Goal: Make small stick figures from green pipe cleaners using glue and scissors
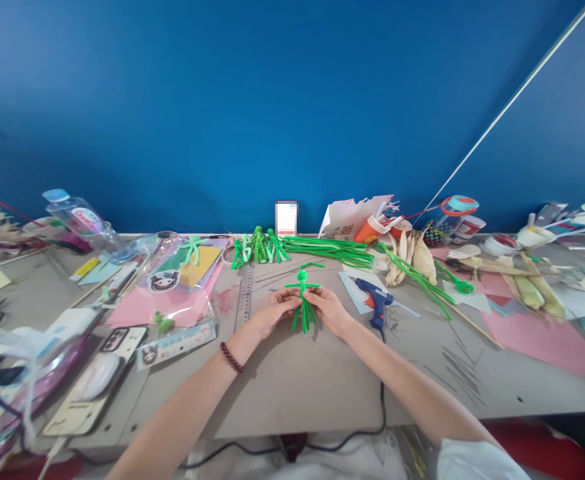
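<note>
Between my two hands is a green pipe-cleaner figure [303, 313] with a round head, two outstretched arms and several strands fanning down. My left hand [278, 309] pinches its body from the left, a dark beaded bracelet [231, 358] on the wrist. From the other side my right hand [330, 309] closes thumb and fingers on the figure's middle. Behind it lie a short green pipe-cleaner piece [312, 265] and a bundle of long green pipe cleaners [327, 249]. Several finished-looking green pipe-cleaner shapes [259, 245] stand to the left of the bundle.
A blue glue gun [379, 300] lies right of my hands, its cord running off the front edge. A metal ruler [244, 300] is at left. Beyond are a phone [97, 380], pink paper [547, 340], corn husks [412, 260], orange cups [369, 230] and a plastic bottle [85, 217].
</note>
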`<act>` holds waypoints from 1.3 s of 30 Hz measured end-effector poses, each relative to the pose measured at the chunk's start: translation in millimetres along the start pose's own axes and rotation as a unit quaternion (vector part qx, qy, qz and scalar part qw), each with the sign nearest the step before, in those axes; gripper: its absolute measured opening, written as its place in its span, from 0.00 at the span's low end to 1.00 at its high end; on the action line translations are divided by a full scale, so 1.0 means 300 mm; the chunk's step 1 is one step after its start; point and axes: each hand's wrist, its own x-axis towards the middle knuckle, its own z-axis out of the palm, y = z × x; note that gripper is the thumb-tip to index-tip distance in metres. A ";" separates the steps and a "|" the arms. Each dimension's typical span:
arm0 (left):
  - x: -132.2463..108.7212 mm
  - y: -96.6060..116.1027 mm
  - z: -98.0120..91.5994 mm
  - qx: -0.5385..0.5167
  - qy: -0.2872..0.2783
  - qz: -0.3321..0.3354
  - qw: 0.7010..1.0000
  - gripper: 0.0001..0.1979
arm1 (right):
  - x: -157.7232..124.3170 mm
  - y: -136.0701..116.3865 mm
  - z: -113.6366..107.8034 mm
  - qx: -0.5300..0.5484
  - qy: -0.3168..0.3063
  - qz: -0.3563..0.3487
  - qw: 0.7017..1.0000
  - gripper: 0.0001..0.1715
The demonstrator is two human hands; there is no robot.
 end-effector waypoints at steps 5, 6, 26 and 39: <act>-0.003 0.004 0.004 -0.001 0.003 -0.003 1.000 0.15 | -0.004 -0.004 0.007 -0.004 0.009 -0.007 1.000 0.17; -0.003 0.004 0.005 -0.001 0.003 -0.003 1.000 0.15 | -0.004 -0.005 0.009 -0.004 0.009 -0.006 1.000 0.17; 0.013 -0.014 -0.013 -0.028 0.022 -0.004 0.999 0.16 | -0.004 -0.007 0.005 -0.010 -0.024 -0.013 1.000 0.17; 0.008 -0.013 -0.009 0.007 -0.001 0.015 1.000 0.16 | -0.004 0.001 0.005 -0.050 -0.008 -0.033 0.998 0.17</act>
